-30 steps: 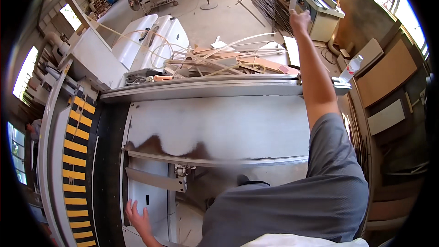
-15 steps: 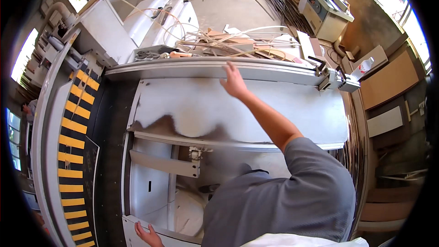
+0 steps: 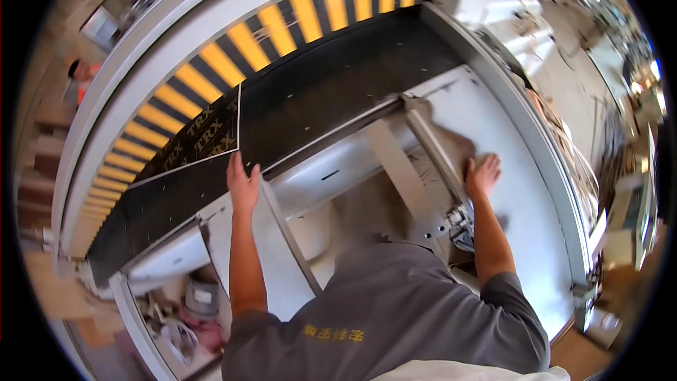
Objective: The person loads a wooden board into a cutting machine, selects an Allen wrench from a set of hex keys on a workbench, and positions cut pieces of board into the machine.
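My left hand (image 3: 243,182) is stretched out with its fingers apart and holds nothing. It hovers over or rests on the near edge of the long black machine bed (image 3: 317,99), by the corner of a black printed panel (image 3: 215,137) with a pale edge; contact is unclear. Below it lies a narrow grey metal table plate (image 3: 282,261). My right hand (image 3: 484,173) is spread, palm down, over the inner edge of the larger grey metal table (image 3: 518,127). Nothing shows in its fingers. A metal fitting (image 3: 461,222) sits just below that hand.
A beam with yellow and black stripes (image 3: 248,44) runs along the bed's far side. Between the two plates is an open gap with a slanted metal arm (image 3: 402,169). A fence rail (image 3: 546,144) borders the right table. A bucket (image 3: 201,298) sits at lower left. Another person (image 3: 83,74) is far left.
The view has turned left toward the striped beam. My left hand has reached forward to the bed's edge. My right hand has drawn back from the fence to the table's inner edge.
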A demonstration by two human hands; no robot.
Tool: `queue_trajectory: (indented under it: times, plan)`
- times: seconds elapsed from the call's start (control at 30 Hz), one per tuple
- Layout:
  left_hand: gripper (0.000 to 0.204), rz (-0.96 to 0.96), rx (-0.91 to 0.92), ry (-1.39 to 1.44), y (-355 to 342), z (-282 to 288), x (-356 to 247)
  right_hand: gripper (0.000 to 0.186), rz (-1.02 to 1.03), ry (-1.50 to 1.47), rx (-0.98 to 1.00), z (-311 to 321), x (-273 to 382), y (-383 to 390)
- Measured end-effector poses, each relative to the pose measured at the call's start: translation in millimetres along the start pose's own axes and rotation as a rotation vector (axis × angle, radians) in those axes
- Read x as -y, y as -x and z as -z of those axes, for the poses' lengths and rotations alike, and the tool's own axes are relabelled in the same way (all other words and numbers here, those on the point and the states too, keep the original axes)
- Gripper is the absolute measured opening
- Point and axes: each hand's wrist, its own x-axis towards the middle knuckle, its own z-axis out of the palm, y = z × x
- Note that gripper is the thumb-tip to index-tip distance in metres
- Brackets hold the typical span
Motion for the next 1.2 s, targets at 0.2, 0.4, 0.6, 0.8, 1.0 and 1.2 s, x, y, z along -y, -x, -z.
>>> queue_trajectory:
  times: [0.2,0.4,0.6,0.8,1.0,1.2]
  plan:
    - [0.066,0.055,-0.033,-0.128,-17.3,-37.8,43.5,0.073,-0.017,0.019,-0.003,2.6,-3.7,-1.1]
    - [0.062,0.223,-0.095,-0.302,28.0,-55.3,105.7,0.071,-0.011,0.057,-0.010,3.3,-1.0,-0.7]
    - [0.060,0.202,-0.171,-0.231,24.4,-54.6,86.1,0.071,-0.054,0.060,0.031,5.8,-9.5,0.4]
    - [0.056,0.208,-0.198,-0.204,31.6,-45.0,81.6,0.071,-0.062,0.065,0.064,10.4,-3.2,4.2]
    - [0.055,0.197,-0.220,-0.220,26.6,-43.2,69.5,0.070,-0.056,0.064,0.056,10.3,-5.4,3.0]
    - [0.057,0.204,-0.205,-0.198,56.1,-48.5,55.1,0.071,0.004,-0.016,-0.039,-2.7,-12.7,0.7]
